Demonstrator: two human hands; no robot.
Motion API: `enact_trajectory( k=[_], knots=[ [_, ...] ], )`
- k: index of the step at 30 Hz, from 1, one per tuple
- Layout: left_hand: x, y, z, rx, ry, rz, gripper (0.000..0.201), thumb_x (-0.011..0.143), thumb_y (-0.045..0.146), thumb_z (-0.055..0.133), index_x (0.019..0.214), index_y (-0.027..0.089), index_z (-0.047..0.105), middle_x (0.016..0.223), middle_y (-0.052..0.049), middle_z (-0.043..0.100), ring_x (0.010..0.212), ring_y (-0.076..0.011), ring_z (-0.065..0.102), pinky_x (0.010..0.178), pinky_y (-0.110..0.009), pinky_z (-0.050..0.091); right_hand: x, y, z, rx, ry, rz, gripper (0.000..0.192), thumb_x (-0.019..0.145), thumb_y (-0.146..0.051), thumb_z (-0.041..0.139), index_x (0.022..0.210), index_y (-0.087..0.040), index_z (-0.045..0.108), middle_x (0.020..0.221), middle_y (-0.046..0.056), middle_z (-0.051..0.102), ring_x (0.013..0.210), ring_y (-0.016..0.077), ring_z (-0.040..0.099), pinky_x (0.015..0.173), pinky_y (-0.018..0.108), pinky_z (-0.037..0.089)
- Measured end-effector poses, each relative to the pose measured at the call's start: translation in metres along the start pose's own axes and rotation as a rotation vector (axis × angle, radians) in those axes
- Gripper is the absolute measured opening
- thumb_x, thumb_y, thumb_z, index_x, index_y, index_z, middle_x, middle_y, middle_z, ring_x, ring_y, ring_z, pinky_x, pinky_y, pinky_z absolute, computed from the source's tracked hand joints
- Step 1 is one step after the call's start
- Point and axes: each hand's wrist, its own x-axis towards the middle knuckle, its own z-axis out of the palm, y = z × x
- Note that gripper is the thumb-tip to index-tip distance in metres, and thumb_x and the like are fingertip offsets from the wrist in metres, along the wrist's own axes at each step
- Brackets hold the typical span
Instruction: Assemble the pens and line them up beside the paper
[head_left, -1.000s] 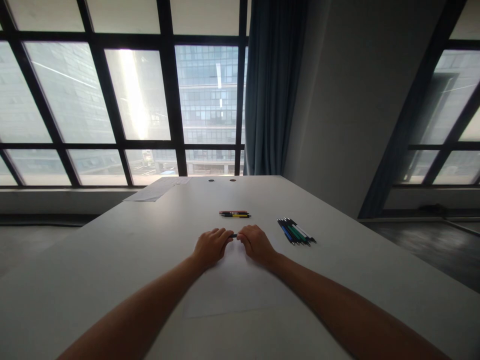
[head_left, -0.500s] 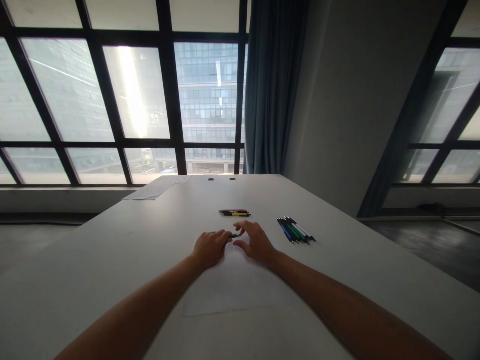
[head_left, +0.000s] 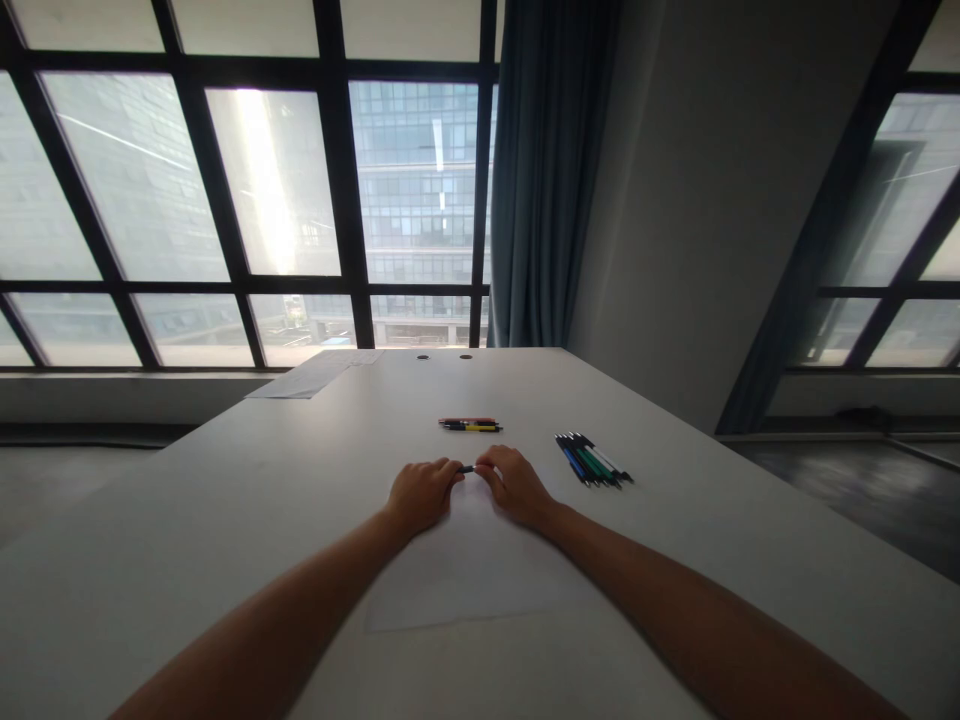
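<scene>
A small dark pen (head_left: pixel 468 468) is pinched between both hands on the white surface (head_left: pixel 225 500). The left hand (head_left: pixel 421 492) is curled, fingertips closed on the pen's left end; the right hand (head_left: pixel 514 484) is curled too, fingertips closed on the right end. Only a short stretch of the pen is seen in the gap between the fingertips; the rest is hidden by the fingers. Both hands are rested low on the surface, forearms stretched out from the near edge.

Places relative to the held pen: a sheet of paper (head_left: pixel 465 580) is laid flat on the near side, under the wrists and partly covered by the forearms. A short row of pens (head_left: pixel 469 425), red, black and yellow, is laid just beyond it on the far side, apart from the hands. A bunch of pens (head_left: pixel 592 462), blue, green, black and white, is laid to the right, fanned slightly, well clear of the right hand. More papers (head_left: pixel 315 374) are seen far off to the left at the far end of the surface. Two dark round holes (head_left: pixel 444 356) are set in the surface far beyond the pen. A blue-grey curtain (head_left: pixel 547 180) and a large window (head_left: pixel 277 180) are seen behind.
</scene>
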Motion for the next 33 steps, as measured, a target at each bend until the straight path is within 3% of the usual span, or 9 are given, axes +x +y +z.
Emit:
enact_trajectory(
  k=[1, 3, 8, 12, 20, 28, 33],
  knots=[
    [0.000, 0.000, 0.000, -0.001, 0.000, -0.001, 0.029, 0.100, 0.031, 0.037, 0.114, 0.023, 0.061, 0.102, -0.005, 0.071, 0.084, -0.0210, 0.069, 0.069, -0.029, 0.049, 0.000, 0.000, 0.000, 0.018, 0.008, -0.006, 0.010, 0.094, -0.026, 0.054, 0.092, -0.018, 0.059, 0.088, 0.005, 0.064, 0.081, 0.0186, 0.057, 0.079, 0.033, 0.042],
    [0.000, 0.000, 0.000, -0.005, 0.002, -0.005, 0.029, 0.100, 0.030, 0.038, 0.114, 0.023, 0.062, 0.103, -0.005, 0.071, 0.085, -0.0214, 0.069, 0.069, -0.029, 0.049, 0.000, -0.001, 0.000, 0.048, 0.012, -0.005, 0.015, 0.090, -0.028, 0.061, 0.100, -0.017, 0.058, 0.092, 0.005, 0.064, 0.080, 0.0182, 0.057, 0.079, 0.033, 0.042],
    [0.000, 0.000, 0.001, -0.004, 0.003, -0.012, 0.029, 0.100, 0.031, 0.038, 0.114, 0.023, 0.062, 0.102, -0.005, 0.072, 0.085, -0.0223, 0.070, 0.068, -0.030, 0.049, 0.002, -0.001, -0.001, 0.080, -0.014, 0.056, 0.021, 0.096, -0.025, 0.050, 0.079, -0.018, 0.061, 0.076, 0.003, 0.064, 0.073, 0.0169, 0.057, 0.074, 0.030, 0.041],
    [0.000, 0.000, 0.001, 0.003, -0.012, -0.016, 0.029, 0.100, 0.030, 0.038, 0.114, 0.023, 0.062, 0.102, -0.005, 0.072, 0.085, -0.0223, 0.070, 0.069, -0.030, 0.049, 0.003, -0.001, -0.002, 0.161, 0.028, 0.044, 0.003, 0.085, -0.015, 0.059, 0.085, -0.018, 0.061, 0.081, 0.003, 0.065, 0.074, 0.0164, 0.057, 0.073, 0.029, 0.043],
    [0.000, -0.001, 0.001, -0.018, -0.009, -0.055, 0.030, 0.099, 0.031, 0.037, 0.112, 0.022, 0.063, 0.101, -0.006, 0.072, 0.083, -0.0229, 0.069, 0.069, -0.032, 0.049, 0.004, 0.003, -0.003, 0.185, 0.164, 0.048, 0.009, 0.075, -0.011, 0.063, 0.081, -0.018, 0.062, 0.079, 0.002, 0.064, 0.072, 0.0157, 0.059, 0.071, 0.028, 0.046],
    [0.001, 0.002, -0.001, -0.041, -0.018, -0.151, 0.030, 0.099, 0.033, 0.035, 0.103, 0.021, 0.062, 0.099, -0.006, 0.072, 0.084, -0.0225, 0.069, 0.071, -0.032, 0.048, 0.005, 0.011, -0.004, 0.190, 0.143, 0.155, 0.005, 0.079, -0.015, 0.064, 0.082, -0.017, 0.068, 0.077, 0.003, 0.069, 0.070, 0.0162, 0.062, 0.071, 0.029, 0.047],
    [-0.001, 0.001, 0.001, -0.089, 0.072, -0.194, 0.030, 0.093, 0.045, 0.051, 0.107, 0.020, 0.060, 0.104, -0.007, 0.071, 0.091, -0.0245, 0.068, 0.072, -0.031, 0.048, 0.005, 0.002, -0.005, 0.225, 0.071, 0.178, 0.006, 0.081, -0.017, 0.065, 0.083, -0.017, 0.071, 0.078, 0.004, 0.071, 0.071, 0.0164, 0.063, 0.072, 0.028, 0.048]
  ],
)
